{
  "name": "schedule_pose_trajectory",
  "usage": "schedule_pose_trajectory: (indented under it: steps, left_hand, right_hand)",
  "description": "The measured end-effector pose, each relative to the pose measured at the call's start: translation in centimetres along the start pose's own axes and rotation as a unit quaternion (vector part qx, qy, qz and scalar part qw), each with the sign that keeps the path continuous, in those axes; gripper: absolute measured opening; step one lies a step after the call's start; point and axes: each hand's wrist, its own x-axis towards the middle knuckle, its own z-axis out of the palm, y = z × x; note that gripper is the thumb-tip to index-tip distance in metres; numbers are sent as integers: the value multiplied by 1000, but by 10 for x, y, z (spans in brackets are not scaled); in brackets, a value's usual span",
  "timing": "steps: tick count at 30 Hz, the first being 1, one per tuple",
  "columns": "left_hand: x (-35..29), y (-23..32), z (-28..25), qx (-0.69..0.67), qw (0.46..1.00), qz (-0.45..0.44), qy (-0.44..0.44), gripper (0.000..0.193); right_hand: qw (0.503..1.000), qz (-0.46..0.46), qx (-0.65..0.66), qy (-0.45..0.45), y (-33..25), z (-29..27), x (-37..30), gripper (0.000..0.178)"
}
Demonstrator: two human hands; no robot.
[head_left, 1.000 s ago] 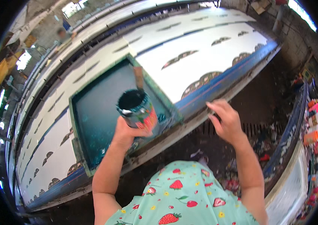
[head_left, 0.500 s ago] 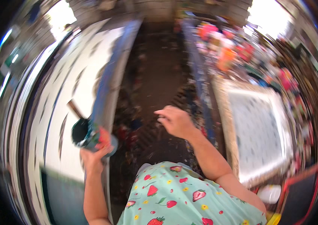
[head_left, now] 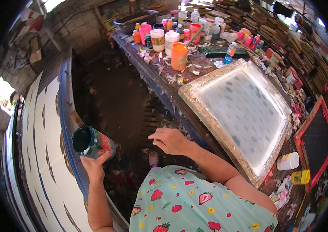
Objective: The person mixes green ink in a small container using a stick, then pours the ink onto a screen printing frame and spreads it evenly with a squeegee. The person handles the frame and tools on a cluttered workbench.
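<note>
At the left, my left hand is wrapped round the lower side of a paint jar. The jar has a colourful label and a smeared rim, and dark green paint shows in its tilted mouth. A flat wooden stick rises out of the jar. My right hand hovers above the floor in front of my body, holding nothing that I can see. Its fingers are loosely bent and a little apart, with the index finger pointing left. A framed printing screen lies on the bench to its right.
Paint pots, among them an orange jar, and bottles crowd the right bench's far end. A white jar, a yellow jar and a red-framed screen are near right. Patterned white cloth covers the left table. Wooden frames are stacked behind.
My view has swung to the right, bringing more of the right bench into sight. The paint jar stays in my left hand. My right hand sits slightly lower in view.
</note>
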Motion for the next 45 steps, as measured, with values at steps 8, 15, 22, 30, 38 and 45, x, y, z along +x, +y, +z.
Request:
schedule_pose_trajectory:
  steps: [8, 15, 22, 30, 38, 45]
  left_hand:
    - [177, -44, 45, -15, 991, 46, -124, 79]
    - [262, -65, 162, -77, 979, 12, -190, 78]
    - [307, -35, 297, -159, 961, 22, -224, 60]
    - [413, -110, 404, -75, 973, 69, -208, 73]
    - [484, -153, 453, 64, 942, 165, -286, 77]
    - [533, -184, 435, 134, 881, 244, -383, 91]
  right_hand:
    - [994, 26, -104, -23, 18, -8, 64, 22]
    - [988, 95, -117, 17, 20, -44, 67, 23]
    - [977, 43, -91, 186, 39, -88, 64, 29]
    - [944, 69, -54, 318, 46, -133, 51, 38]
    - [855, 195, -260, 405, 77, -177, 63, 29]
    - [799, 356, -267, 404, 110, -196, 126, 26]
